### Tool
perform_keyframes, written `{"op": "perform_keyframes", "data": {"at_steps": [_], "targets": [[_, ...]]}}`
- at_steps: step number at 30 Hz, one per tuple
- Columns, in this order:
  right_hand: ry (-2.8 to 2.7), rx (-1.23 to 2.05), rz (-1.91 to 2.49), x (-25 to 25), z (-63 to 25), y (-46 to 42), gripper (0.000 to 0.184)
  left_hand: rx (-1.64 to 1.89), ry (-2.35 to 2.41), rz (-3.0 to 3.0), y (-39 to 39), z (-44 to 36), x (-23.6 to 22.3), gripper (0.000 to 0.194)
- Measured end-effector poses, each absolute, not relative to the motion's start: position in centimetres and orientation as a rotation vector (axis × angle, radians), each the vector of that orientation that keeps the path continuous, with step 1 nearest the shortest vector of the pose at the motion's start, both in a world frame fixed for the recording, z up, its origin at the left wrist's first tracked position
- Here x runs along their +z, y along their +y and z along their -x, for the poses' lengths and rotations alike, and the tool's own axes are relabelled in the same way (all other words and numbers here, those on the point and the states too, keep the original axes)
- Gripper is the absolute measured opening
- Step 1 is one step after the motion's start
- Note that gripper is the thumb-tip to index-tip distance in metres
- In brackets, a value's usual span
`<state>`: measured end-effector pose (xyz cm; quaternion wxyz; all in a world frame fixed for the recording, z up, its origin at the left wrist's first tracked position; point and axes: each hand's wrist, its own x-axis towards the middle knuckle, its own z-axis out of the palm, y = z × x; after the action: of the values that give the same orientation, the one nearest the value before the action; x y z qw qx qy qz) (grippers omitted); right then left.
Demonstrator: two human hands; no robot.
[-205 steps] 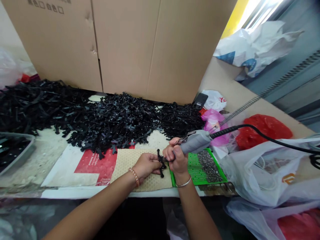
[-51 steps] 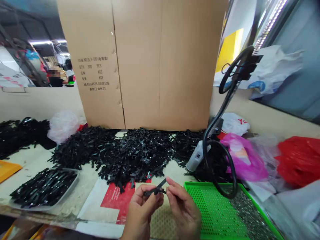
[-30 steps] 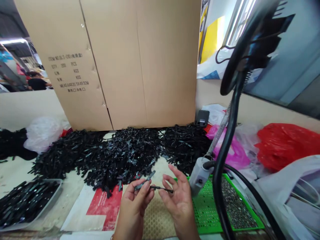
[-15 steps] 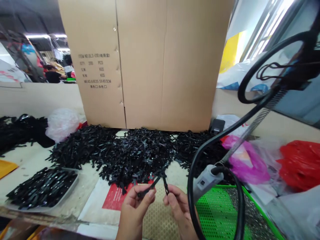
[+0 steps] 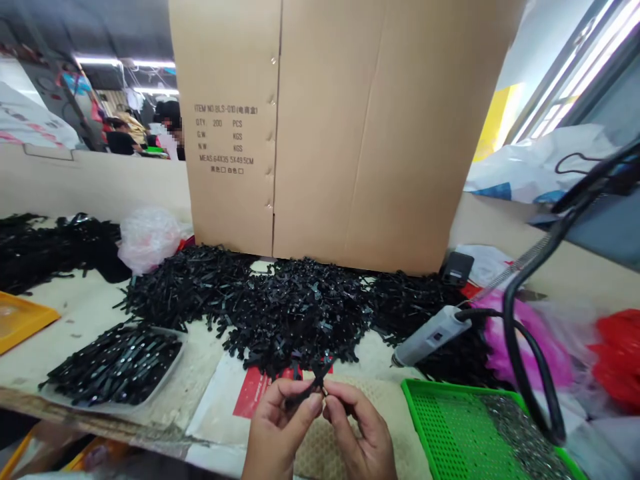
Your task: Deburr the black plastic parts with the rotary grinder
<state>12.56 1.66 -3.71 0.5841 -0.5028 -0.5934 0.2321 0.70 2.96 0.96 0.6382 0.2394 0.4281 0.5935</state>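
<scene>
At the near middle of the table (image 5: pixel 377 347), the left hand (image 5: pixel 287 417) is pinching a black part (image 5: pixel 319 381) between thumb and fingers. The right hand (image 5: pixel 357 427) is pinching at the same part's right side, its thumb and forefinger meeting close to the left thumb. The part is pointing away from the wearer, above a honeycomb-textured mat (image 5: pixel 320 443); its lower end is being hidden by the fingers. Whether the right fingertips are also gripping a smaller piece cannot be told.

Beyond the hands, a central heap of black parts (image 5: pixel 300 313) is spreading before a large cardboard box (image 5: pixel 325 133). A red-and-white sheet (image 5: pixel 215 400) is lying left of the mat, partly under it. Farther left, a clear plastic tray (image 5: pixel 181 347) is holding more black pieces (image 5: pixel 115 363).

To the right, a grey handheld tool (image 5: pixel 433 337) is hanging tilted from a coiled spring (image 5: pixel 525 267), its tip facing down and left, a black cable (image 5: pixel 510 313) running from its far end. Nearer, a green perforated tray (image 5: pixel 417 420) is holding small metal pieces (image 5: pixel 525 427), mostly massed along its right side.
</scene>
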Motion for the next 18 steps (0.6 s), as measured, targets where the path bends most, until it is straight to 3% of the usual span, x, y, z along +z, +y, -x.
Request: {"op": "perform_keyframes", "data": {"at_steps": [5,9,18], "targets": [[-1.525,0.384,1.193,-2.7,-13.2,1.7,0.017,1.173,0.841,-0.427,3.6,0.4,1.2,0.047],[-1.727,0.343,1.140,-2.5,-14.0,1.7,0.017,0.921,0.835,-0.396,4.3,0.8,0.5,0.033],[-1.691,0.601,1.299,-2.1,-17.6,4.8,0.026,0.987,0.949,-0.401,4.9,-0.3,-3.1,0.041]]}}
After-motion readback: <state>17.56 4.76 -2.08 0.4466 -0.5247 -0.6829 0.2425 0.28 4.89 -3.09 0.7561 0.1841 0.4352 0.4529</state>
